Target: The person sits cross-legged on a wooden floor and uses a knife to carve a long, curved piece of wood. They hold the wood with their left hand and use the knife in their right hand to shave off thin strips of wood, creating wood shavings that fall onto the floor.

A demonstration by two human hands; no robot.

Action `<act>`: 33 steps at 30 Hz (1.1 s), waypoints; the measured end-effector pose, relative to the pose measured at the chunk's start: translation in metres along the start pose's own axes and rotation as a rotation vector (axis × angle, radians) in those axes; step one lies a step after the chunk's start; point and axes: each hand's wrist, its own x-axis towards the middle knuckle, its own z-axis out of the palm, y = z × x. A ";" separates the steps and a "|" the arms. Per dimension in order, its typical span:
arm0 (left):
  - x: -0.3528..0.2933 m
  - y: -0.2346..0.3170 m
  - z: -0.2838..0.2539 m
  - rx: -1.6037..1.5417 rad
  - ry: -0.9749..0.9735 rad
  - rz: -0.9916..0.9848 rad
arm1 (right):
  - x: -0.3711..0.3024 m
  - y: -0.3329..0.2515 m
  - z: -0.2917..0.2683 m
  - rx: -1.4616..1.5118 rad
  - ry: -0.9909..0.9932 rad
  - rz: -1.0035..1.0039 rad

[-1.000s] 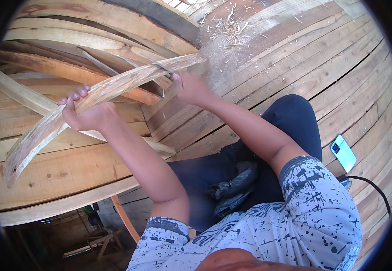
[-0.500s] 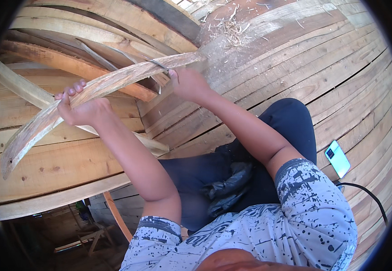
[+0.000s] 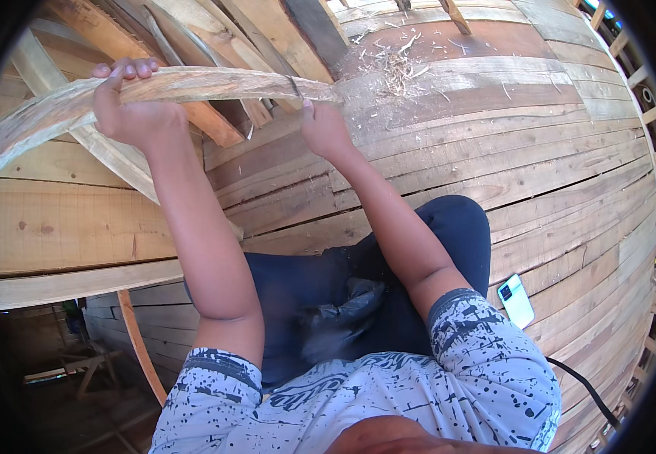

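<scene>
Seated on the weathered floor of narrow wooden planks [image 3: 539, 163], dark blue trousers [image 3: 456, 227] folded under me, shirt [image 3: 486, 363] white with dark splatter print.

Long, curved, pale wooden piece with a rough, streaked face [image 3: 199, 85] lies across in front of me, beyond the knees. It spans the floor's left edge: the broad end runs out over the wide, pale side boards [image 3: 78, 234], and the narrow tip reaches over the floor, near a loose heap of thin, curled wood shavings [image 3: 398, 70]. Tip blurred; cannot tell whether it touches the planks.

My left hand [image 3: 135, 110] grips the piece left of its middle: fingers curled over the far edge, thumb up against the near side, palm turned to the wood. My right hand [image 3: 328, 129] is closed in a fist on the near end of a thin, dark, narrow blade [image 3: 294, 86], thumb extended along it. Blade sits crosswise on the piece, close to the narrow tip. Handle hidden in my grip; its form I cannot tell.

Behind the piece, a reddish-brown squared beam [image 3: 214, 125] slants down to the floor's left edge. A pale, rounded timber [image 3: 116, 160] crosses beneath my left forearm.

In my lap, a crumpled dark plastic bag [image 3: 343, 314], partly blurred. Toward the floor's right edge: a pale, shiny smartphone [image 3: 518, 303], back up, and nearer me a black cable [image 3: 591, 387].
</scene>
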 end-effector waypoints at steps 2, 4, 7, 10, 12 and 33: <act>-0.001 -0.001 0.005 -0.010 0.011 -0.007 | 0.000 0.000 -0.001 -0.019 0.044 -0.027; -0.003 -0.003 0.012 -0.022 0.026 -0.017 | 0.004 0.027 0.000 -0.055 0.130 0.081; -0.002 -0.002 0.007 -0.019 0.037 -0.005 | 0.008 0.022 -0.005 -0.035 -0.078 0.223; 0.001 0.000 -0.002 -0.021 0.016 0.004 | -0.002 -0.010 0.004 0.002 -0.015 -0.039; -0.005 -0.003 0.011 -0.046 0.028 -0.024 | 0.004 0.041 -0.004 -0.081 -0.006 0.104; -0.003 -0.002 0.009 -0.096 -0.046 -0.033 | 0.010 0.022 -0.002 -0.003 -0.045 0.188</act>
